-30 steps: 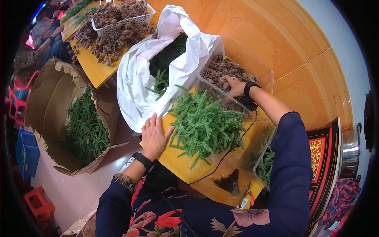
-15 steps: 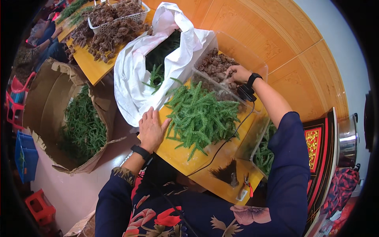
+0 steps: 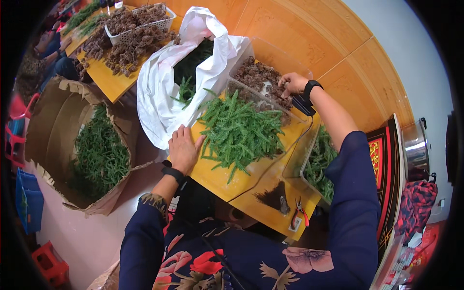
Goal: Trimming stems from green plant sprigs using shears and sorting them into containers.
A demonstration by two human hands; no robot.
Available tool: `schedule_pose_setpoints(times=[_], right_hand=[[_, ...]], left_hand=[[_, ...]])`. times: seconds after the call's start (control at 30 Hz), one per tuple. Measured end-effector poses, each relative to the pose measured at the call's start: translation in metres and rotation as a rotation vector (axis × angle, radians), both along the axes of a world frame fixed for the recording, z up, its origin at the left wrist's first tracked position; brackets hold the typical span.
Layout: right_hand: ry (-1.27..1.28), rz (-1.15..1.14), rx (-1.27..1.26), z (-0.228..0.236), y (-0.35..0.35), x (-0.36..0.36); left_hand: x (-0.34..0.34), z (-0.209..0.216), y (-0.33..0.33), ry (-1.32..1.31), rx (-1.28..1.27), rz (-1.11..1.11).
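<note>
My left hand (image 3: 183, 151) rests with fingers stretched out at the left edge of the yellow table (image 3: 217, 184), beside a heap of green artificial pine sprigs (image 3: 241, 129). Over at the far right, my right hand (image 3: 294, 86) reaches into a clear plastic bin (image 3: 299, 114). Its fingers are bent and drawn together just above the brown pine cones (image 3: 258, 77); what they hold, if anything, I cannot make out. White patches of the bin's bottom show among the cones.
A white sack (image 3: 159, 96) and a torn cardboard box (image 3: 53, 125), both with greenery, stand left. Dark stems (image 3: 274, 197) and red-handled pliers (image 3: 302, 211) lie near the front. Another clear bin (image 3: 309, 175) holds sprigs. A thin cable (image 3: 261, 180) crosses the table. More cones fill a white basket (image 3: 145, 28).
My right hand has lifted slightly out of the cones, its fingers more drawn together. My left hand stays on the table edge. The whole view has shifted a little.
</note>
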State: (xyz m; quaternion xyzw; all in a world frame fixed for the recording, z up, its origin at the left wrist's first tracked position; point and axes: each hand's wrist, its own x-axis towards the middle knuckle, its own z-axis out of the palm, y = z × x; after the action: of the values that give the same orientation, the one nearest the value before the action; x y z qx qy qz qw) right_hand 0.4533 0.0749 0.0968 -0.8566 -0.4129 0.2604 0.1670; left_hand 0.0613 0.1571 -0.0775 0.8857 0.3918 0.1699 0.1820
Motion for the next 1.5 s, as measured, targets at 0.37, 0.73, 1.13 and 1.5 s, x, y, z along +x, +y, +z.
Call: schedule_pose_setpoints(times=[0.37,0.73,1.13,1.5], right_hand=[[-0.112,-0.081,-0.085,0.027,-0.033,-0.023],[0.393,0.602,0.085,0.082,-0.099,-0.113],[-0.415,0.418,-0.625,-0.056,-0.112,-0.122],[0.243,0.201,-0.339,0.069,-0.066,-0.118]], left_hand=[[0.003,-0.001,0.0,-0.046,0.028,-0.017],[-0.001,-0.001,0.004,-0.011,0.044,-0.02],[0.002,-0.007,0.003,-0.024,0.067,-0.02],[-0.002,0.002,0.005,0.009,-0.01,-0.019]])
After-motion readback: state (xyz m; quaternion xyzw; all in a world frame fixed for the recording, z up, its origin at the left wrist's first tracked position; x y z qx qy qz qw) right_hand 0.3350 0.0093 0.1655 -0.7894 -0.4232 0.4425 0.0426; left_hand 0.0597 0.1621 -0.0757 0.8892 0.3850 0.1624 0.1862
